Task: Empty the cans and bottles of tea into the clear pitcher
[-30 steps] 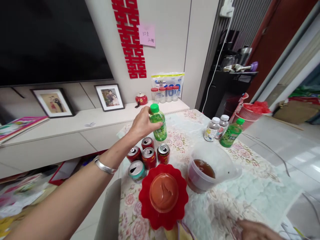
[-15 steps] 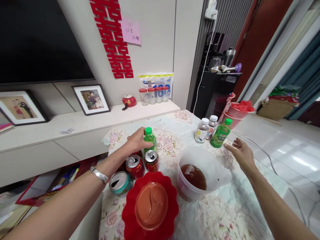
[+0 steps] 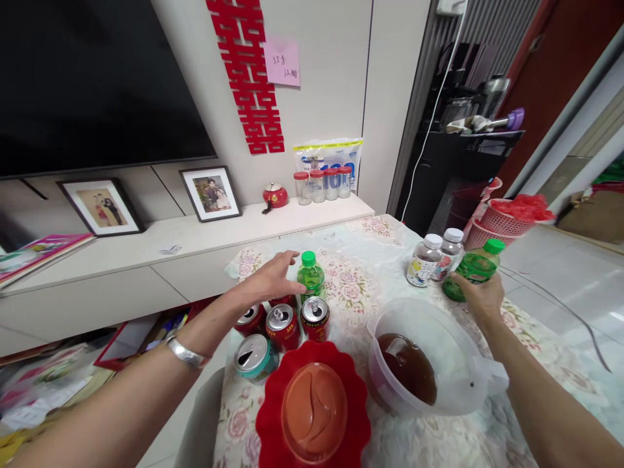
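Observation:
My left hand (image 3: 279, 278) has its fingers spread beside a green-capped drink bottle (image 3: 311, 276); a gap shows at the cap, and the thumb reaches the bottle's near side. In front of that bottle stand several opened red drink cans (image 3: 283, 330) and a teal can (image 3: 253, 357). At the right, my right hand (image 3: 482, 300) is wrapped round a second green drink bottle (image 3: 474, 268), which leans right in view. Between the hands sits a translucent plastic jug (image 3: 453, 351) with brown liquid (image 3: 407, 367) inside. A red scalloped dish (image 3: 273, 416) with an orange-brown centre is nearest me.
Two white-capped bottles (image 3: 423, 265) stand left of my right hand. A flowered tablecloth (image 3: 348, 286) covers the table. Behind it, a white cabinet (image 3: 253, 227) carries picture frames (image 3: 212, 195), a red pot (image 3: 275, 195) and red-lidded jars (image 3: 318, 187). Pink baskets (image 3: 502, 224) stand beyond the right edge.
My left hand has loosened from the left green bottle, its fingers lifting away. My right hand has moved onto the right green bottle and closed round it. The view has shifted left.

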Available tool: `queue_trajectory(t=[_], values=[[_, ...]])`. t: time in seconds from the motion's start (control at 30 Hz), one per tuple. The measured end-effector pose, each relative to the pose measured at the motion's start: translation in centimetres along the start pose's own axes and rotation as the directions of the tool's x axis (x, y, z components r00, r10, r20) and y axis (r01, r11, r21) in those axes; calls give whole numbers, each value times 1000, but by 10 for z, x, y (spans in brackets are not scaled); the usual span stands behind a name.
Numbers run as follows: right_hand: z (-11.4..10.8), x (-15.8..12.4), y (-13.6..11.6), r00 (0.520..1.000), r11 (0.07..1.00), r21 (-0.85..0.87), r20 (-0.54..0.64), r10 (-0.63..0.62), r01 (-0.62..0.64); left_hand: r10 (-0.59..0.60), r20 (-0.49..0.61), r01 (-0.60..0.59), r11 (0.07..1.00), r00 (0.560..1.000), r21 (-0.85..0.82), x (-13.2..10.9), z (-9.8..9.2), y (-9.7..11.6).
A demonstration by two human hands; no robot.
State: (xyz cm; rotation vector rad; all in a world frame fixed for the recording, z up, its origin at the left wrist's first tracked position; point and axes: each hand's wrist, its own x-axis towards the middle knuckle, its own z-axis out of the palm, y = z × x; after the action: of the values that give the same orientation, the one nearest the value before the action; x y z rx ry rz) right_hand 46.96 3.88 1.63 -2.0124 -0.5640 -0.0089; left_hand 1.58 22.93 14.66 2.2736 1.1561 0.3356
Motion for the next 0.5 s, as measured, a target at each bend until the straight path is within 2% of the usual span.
queue_trajectory(t=[0.1, 0.17, 0.23, 0.37, 0.5], values=[[-8, -9, 1, 995, 995, -29, -33, 92, -93, 16, -130, -17, 1000, 991, -5, -18, -16, 10], [-23, -22, 1, 994, 995, -9, -51, 99, -100, 46, -219, -53, 998, 975, -28, -34, -22, 22], [-44, -40, -1, 995, 997, 29, -64, 76, -74, 80, -253, -102, 992, 964, -74, -54, -23, 36], [-101, -95, -4, 1000, 994, 113, -28, 0, 3, 170, -216, -214, 956, 961, -202, -99, -6, 71], [-154, -172, -2, 996, 986, 165, 87, -21, 6, 329, -125, -352, 880, 936, -321, -139, 27, 102]])
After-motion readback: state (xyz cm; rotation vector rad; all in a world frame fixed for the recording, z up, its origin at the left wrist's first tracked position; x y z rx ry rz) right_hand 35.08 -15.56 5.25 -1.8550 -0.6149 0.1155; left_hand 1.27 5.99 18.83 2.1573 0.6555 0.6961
